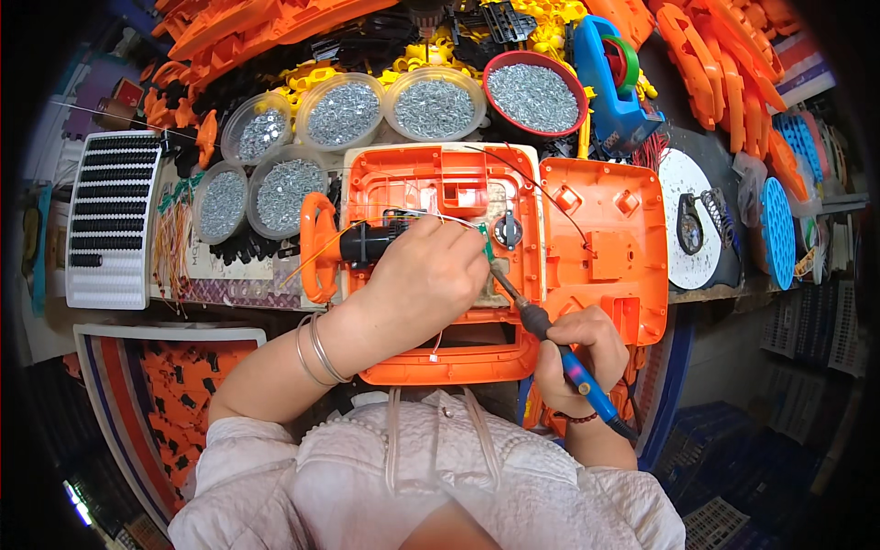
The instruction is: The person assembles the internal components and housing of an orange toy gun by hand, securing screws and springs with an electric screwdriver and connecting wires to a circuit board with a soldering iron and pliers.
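Observation:
An orange plastic housing (440, 371) lies open in front of me, with a black motor (367, 244) at its left side and a round dark metal-rimmed part (507, 230) at its right. Over the housing, my left hand (431, 268) is closed in a pinch beside a small green circuit board (486, 242). Thin wires run by its fingers, which hide what they hold. My right hand (587, 353) grips a blue-handled soldering iron (585, 383), its tip reaching the board near my left fingertips. An orange cover half (632, 247) sits to the right, joined by a dark wire.
Tubs of screws (435, 104), one of them red (534, 92), line the back. A blue holder (610, 96) carries a green-rimmed reel. Right is a soldering iron stand (692, 225); left are a white ribbed tray (112, 220) and loose wires (174, 243). Orange parts (257, 37) are piled behind.

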{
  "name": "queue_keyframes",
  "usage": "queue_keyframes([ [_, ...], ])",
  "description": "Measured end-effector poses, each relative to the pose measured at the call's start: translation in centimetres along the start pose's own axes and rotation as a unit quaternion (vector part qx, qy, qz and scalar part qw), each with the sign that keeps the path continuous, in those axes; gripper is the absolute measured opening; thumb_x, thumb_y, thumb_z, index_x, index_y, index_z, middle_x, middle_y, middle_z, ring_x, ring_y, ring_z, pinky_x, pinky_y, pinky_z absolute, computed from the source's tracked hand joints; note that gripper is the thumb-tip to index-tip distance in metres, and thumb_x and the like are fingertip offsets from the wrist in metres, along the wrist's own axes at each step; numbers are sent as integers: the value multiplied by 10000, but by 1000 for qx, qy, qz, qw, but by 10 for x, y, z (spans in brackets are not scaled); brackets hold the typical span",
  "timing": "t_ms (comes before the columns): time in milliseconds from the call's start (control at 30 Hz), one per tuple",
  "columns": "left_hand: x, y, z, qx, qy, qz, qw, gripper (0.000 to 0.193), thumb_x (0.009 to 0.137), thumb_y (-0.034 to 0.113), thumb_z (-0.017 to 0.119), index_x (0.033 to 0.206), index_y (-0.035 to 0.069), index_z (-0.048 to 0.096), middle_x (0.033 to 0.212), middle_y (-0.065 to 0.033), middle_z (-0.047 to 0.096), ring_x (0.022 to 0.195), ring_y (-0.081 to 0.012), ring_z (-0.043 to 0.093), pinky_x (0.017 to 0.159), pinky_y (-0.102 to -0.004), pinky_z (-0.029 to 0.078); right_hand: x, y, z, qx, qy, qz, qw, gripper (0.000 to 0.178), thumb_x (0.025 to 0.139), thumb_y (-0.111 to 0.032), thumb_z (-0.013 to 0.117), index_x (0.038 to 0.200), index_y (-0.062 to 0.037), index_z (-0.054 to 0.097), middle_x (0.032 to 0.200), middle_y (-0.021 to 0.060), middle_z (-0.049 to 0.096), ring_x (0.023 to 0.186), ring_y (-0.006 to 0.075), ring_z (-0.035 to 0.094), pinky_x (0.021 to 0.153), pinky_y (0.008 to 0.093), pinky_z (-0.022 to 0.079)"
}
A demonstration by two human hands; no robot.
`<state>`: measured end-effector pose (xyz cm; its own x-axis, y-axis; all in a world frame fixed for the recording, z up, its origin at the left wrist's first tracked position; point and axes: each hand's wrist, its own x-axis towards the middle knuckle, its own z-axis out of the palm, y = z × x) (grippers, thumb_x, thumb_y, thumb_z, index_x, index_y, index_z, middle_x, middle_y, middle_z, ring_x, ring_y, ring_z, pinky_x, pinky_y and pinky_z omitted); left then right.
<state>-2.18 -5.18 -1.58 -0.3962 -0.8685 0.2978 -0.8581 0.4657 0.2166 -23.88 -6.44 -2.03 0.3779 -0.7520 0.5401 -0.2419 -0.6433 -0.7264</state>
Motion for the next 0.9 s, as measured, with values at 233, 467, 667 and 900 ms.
queue_keyframes([
  [233, 10, 7, -21, 31, 60, -60, 996, 295, 696, 100, 695, 978, 55, 621, 1028, -52, 617, 1039, -243, 535, 931, -405, 287, 11, -4, -4, 212, 133, 145, 957, 186, 826, -13, 644, 999, -18, 575, 813, 162, 637, 643, 190, 603, 586, 266, 476],
  [467, 16, 1, -10, 42, -40, -10, 998, 249, 698, 156, 706, 904, 59, 605, 920, -68, 603, 991, -235, 539, 906, -413, 325, 64, 25, 15, -197, -33, 82, 976, 216, 792, 50, 636, 965, -48, 553, 772, 141, 599, 681, 292, 604, 635, 341, 482],
  [667, 17, 11, -12, 7, 1, -10, 1000, 198, 699, 143, 684, 854, 53, 600, 902, -75, 594, 984, -248, 536, 907, -414, 331, 54, 51, 16, -64, 21, 106, 992, 176, 810, 49, 636, 917, -42, 530, 791, 126, 599, 688, 265, 603, 646, 314, 478],
  [900, 20, 9, 1, 185, -54, 43, 980, 171, 683, 135, 628, 804, 17, 609, 794, -69, 565, 886, -243, 540, 842, -398, 376, 48, 47, 19, -136, -16, 94, 986, 186, 812, 15, 652, 939, -57, 537, 819, 139, 629, 723, 319, 624, 640, 351, 488],
])
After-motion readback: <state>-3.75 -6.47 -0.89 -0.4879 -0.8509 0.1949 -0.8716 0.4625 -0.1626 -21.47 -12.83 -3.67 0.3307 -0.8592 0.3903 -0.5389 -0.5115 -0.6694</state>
